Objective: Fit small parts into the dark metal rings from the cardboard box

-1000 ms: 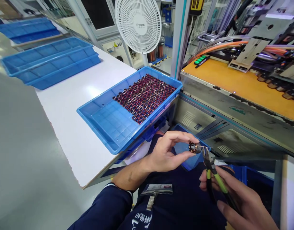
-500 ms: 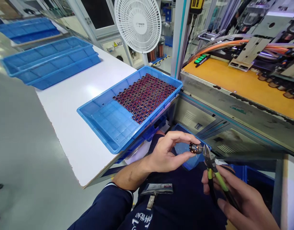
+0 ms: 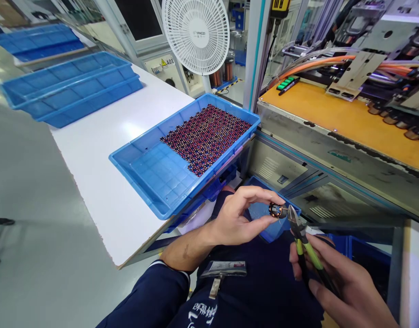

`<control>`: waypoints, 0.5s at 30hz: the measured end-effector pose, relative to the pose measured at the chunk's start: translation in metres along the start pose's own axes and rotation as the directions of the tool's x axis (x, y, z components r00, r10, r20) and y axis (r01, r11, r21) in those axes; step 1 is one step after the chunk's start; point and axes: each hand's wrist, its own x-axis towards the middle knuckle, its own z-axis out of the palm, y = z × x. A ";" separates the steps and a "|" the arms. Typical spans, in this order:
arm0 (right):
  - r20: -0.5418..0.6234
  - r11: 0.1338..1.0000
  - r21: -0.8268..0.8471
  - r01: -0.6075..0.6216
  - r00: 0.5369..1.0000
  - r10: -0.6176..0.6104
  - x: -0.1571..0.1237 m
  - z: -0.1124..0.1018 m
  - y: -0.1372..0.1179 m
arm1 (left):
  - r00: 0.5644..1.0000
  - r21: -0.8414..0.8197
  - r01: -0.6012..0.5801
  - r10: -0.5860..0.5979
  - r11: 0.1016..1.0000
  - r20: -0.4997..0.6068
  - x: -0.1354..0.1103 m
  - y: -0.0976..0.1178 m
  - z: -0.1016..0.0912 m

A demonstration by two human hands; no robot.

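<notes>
In the head view, the left hand (image 3: pixel 233 218) pinches a small copper-wound part (image 3: pixel 277 210) between thumb and fingertips, above a blue bin (image 3: pixel 270 233) and in front of the person's body. The right hand (image 3: pixel 349 278) is closed around the yellow-green and black handles of a pair of pliers (image 3: pixel 301 237), whose tips point up at the thin wire ends projecting from the part; whether they grip a wire is too small to tell. To the left, a blue tray (image 3: pixel 144 171) on a white table (image 3: pixel 89 168) holds closely packed small pieces (image 3: pixel 209 136) toward its far end. A white fan (image 3: pixel 196 34) stands beyond it.
</notes>
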 end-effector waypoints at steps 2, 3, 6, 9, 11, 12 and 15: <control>-0.007 1.000 0.013 -0.006 1.000 0.006 -0.002 0.003 0.000 | 1.000 0.009 0.001 -0.001 1.000 -0.005 0.000 0.000 0.000; -0.027 1.000 0.023 -0.015 1.000 0.016 -0.003 0.005 0.000 | 1.000 0.017 0.001 -0.001 1.000 -0.004 0.000 0.000 0.000; -0.153 0.999 0.028 -0.043 0.987 0.047 -0.002 0.011 -0.001 | 1.000 0.062 -0.004 0.004 0.998 0.008 -0.002 0.000 -0.002; -0.211 0.999 -0.040 -0.007 0.977 -0.002 0.003 0.009 0.001 | 0.999 0.138 -0.024 0.020 0.990 0.028 -0.002 0.001 -0.005; -0.171 0.997 -0.079 -0.007 0.985 -0.007 0.005 0.002 0.006 | 0.999 0.166 -0.027 0.022 0.986 0.037 -0.001 0.002 -0.009; -0.150 0.996 -0.089 -0.030 0.989 0.017 0.005 -0.002 0.009 | 0.999 0.172 -0.018 0.011 0.985 0.039 -0.001 0.002 -0.011; -0.157 0.989 -0.126 -0.081 0.986 0.061 0.004 -0.013 0.020 | 0.993 0.115 0.111 -0.115 0.987 0.028 -0.003 0.002 -0.017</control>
